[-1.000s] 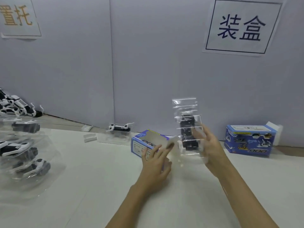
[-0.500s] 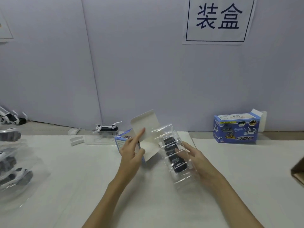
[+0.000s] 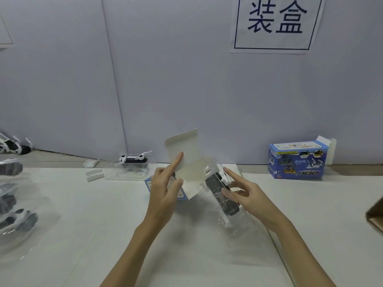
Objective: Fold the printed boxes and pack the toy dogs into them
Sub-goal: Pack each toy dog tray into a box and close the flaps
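In the head view, the white cardboard flap (image 3: 182, 146) of the blue printed box (image 3: 180, 193) is held back by the left hand (image 3: 164, 189), index finger on the flap. The clear plastic tray holding the black and white toy dog (image 3: 222, 197) is grasped by the right hand (image 3: 246, 195), tilted, its upper end at the box mouth. The tray is best kept in line with the opening and the flap kept raised. Open white tabletop (image 3: 103, 224) is left before both hands; the finished blue box (image 3: 298, 160) stands well apart on the right
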Demonstrator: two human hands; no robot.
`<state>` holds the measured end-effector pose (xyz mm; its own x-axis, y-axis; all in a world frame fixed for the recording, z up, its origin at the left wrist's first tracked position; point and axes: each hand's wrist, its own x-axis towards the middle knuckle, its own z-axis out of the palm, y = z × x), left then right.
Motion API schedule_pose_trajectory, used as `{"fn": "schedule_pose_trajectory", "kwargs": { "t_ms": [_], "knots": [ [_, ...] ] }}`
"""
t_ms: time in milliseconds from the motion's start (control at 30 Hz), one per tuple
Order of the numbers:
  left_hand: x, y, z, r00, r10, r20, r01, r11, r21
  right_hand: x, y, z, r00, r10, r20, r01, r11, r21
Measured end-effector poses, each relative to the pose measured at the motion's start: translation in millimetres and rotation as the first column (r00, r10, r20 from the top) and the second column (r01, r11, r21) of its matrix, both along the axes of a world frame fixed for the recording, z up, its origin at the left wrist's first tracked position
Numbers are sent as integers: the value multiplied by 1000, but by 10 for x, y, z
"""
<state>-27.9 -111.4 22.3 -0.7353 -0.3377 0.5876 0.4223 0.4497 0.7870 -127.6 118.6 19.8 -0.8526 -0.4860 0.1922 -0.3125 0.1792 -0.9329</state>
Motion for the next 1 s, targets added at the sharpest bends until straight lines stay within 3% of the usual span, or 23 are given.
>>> {"fn": "schedule_pose_trajectory", "kwargs": {
  "t_ms": [167, 300, 367, 567, 633, 700, 767, 800, 867, 933, 1000],
  "knots": [
    [-15, 40, -45, 998, 40, -39, -49, 965, -259, -8, -41, -42, 989, -94, -116, 102, 993, 63],
    [-34, 78, -78, 983, 30, -180, -140, 759, -636, 35, -36, -68, 937, -134, -322, 220, 944, 248],
    [-56, 135, -120, 979, 7, -205, -149, 710, -689, 61, -47, -69, 924, -133, -359, 252, 916, 311],
    [-85, 260, -242, 984, -17, -177, -108, 737, -667, 106, -135, -98, 884, -200, -422, 368, 855, 365],
    [-100, 286, -281, 991, -18, -134, -73, 764, -641, 96, -171, -103, 891, -298, -342, 369, 914, 166],
    [-108, 290, -328, 998, -18, -52, -17, 798, -603, 75, -169, -52, 909, -398, -122, 369, 907, -204],
    [-102, 288, -359, 999, -26, 44, 46, 831, -554, 70, -142, 32, 904, -393, 169, 422, 758, -497],
    [-99, 290, -362, 997, -32, 72, 66, 845, -531, 66, -117, 54, 883, -381, 276, 470, 684, -558],
    [-94, 302, -346, 995, -48, 93, 87, 873, -479, 49, -62, 41, 833, -398, 384, 551, 656, -516],
    [-88, 318, -315, 994, -54, 100, 91, 904, -417, 23, -33, -2, 805, -396, 441, 564, 740, -366],
    [-80, 325, -296, 993, -44, 108, 78, 940, -333, 25, -56, -24, 818, -300, 490, 465, 846, -259]
  ]
}}
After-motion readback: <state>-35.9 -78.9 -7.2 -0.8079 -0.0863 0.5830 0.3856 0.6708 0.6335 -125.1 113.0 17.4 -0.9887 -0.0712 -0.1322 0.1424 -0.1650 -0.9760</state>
